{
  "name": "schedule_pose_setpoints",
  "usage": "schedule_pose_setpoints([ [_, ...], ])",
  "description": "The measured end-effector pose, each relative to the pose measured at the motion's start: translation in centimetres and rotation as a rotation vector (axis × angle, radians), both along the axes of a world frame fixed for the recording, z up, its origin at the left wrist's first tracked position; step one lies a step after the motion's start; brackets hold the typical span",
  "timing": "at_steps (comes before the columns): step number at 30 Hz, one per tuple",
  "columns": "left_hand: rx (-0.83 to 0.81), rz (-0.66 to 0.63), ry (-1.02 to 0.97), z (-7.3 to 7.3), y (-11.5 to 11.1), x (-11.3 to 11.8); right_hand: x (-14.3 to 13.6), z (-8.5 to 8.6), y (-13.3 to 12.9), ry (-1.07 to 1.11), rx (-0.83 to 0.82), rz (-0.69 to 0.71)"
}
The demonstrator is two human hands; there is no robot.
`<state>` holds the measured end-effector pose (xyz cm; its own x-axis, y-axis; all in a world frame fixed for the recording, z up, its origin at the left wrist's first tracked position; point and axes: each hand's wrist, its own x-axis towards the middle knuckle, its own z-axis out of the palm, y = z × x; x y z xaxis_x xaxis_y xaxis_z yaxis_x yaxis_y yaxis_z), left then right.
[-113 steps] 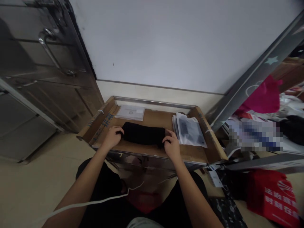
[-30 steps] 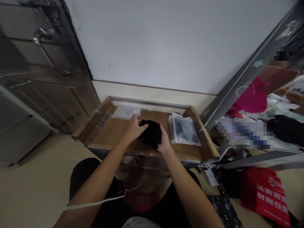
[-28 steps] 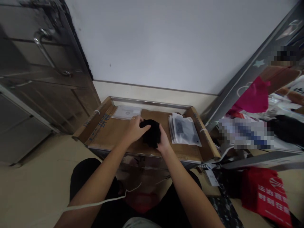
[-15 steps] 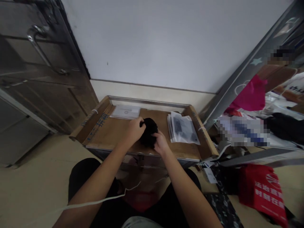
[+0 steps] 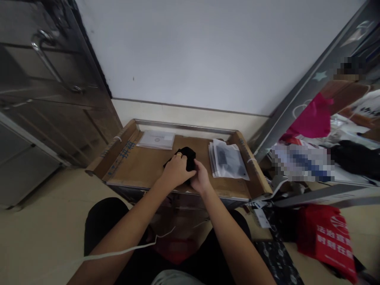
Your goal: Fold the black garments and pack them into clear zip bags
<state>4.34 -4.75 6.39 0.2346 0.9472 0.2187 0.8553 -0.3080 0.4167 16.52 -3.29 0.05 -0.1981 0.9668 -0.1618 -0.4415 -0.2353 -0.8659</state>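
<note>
**Cardboard-lined tabletop, with a black cloth bunched between your hands**

You have the black cloth near the middle of the cardboard, towards the near edge, soft, matt and gathered into a small, rounded bundle. Your left hand lies over it, fingers part-curled and gripping the cloth, a gold-coloured ring showing. Your right hand closes on the bundle's right side; you can't see all its fingertips, which are tucked against the cloth.

Left of the bundle, near the back, you have a flat whitish packet. On the right, a fanned stack of frosted plastic packets with dark contents takes up that end, well short of your hands. Creased cardboard walls rise at both ends, and a thin metal rail bounds the back.

Beyond are a smooth pale wall, a dull metal door on your left, and a cluttered shelf with crumpled magenta material on your right. A white cord crosses before your left forearm; a red printed bag slumps low on the right.
</note>
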Motion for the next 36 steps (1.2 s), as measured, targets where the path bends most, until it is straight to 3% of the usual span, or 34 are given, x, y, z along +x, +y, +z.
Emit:
schedule_pose_setpoints([
  [4, -0.014, 0.031, -0.011, -0.1, 0.3, 0.0, 0.0, -0.3, 0.2, 0.063, 0.049, -0.018],
  [8, -0.028, 0.013, -0.056, -0.3, 1.2, -0.9, -0.2, -1.6, 0.8, 0.213, -0.042, -0.106],
  [13, 0.098, 0.036, -0.046, -0.2, 2.3, -2.6, -0.4, -2.1, 1.2, 0.289, -0.069, -0.195],
  [21, 0.257, 0.068, 0.104, 2.7, 4.5, -6.2, -0.5, -1.6, 1.0, 0.276, -0.096, -0.198],
  [25, 0.254, 0.079, 0.188, 3.3, 4.7, -6.4, -0.5, -1.1, 0.9, 0.199, -0.197, -0.203],
  [30, 0.136, 0.102, -0.011, 1.3, 6.0, -6.3, -0.8, -0.1, 0.1, 0.195, -0.127, -0.17],
  [33, -0.039, 0.141, -0.254, -0.8, 7.5, -7.6, -0.5, 0.3, -0.1, 0.19, -0.186, -0.198],
  [36, -0.247, 0.227, -0.622, -2.6, 8.3, -9.7, 0.4, 0.6, 0.0, 0.151, -0.281, -0.193],
])
